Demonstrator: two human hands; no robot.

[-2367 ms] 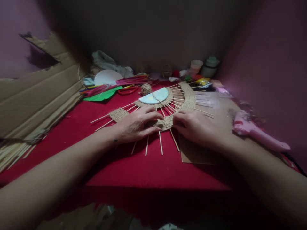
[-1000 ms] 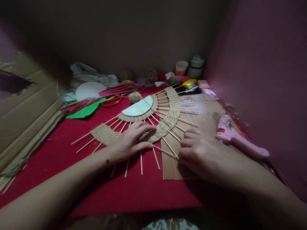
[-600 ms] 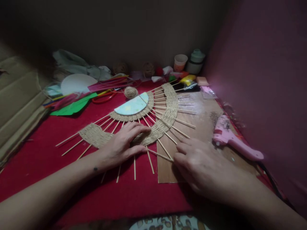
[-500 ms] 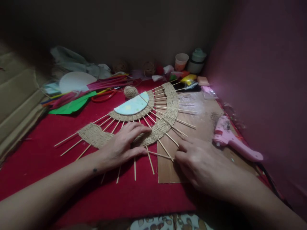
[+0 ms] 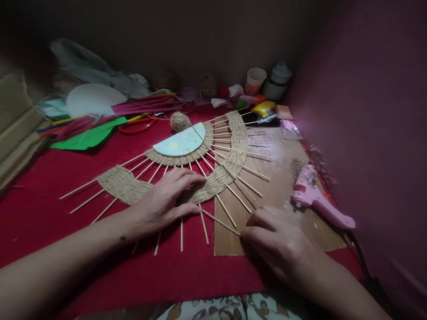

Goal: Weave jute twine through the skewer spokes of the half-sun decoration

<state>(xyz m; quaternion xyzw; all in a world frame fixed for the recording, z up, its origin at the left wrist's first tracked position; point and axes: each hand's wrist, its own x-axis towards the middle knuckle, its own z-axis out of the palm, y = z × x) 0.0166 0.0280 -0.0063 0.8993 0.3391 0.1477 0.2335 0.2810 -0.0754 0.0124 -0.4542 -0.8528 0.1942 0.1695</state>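
Red cloth (image 5: 187, 275), a half-round woven piece (image 5: 216, 186) lying on it and partly over a brown board (image 5: 227, 244), left hand (image 5: 165, 195) resting on the woven band, thumb parted from the fingers, right hand (image 5: 276, 238), fingers pinched on a twine strand (image 5: 220, 221)

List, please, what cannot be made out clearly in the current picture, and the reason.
Head view: part of the woven twine band beneath the left hand, which covers it.
Head view: the twine strand within the right hand, which hides it.
Head view: the cardboard, cut off by the left edge.
Head view: a rear twine ball, blurred in shadow.
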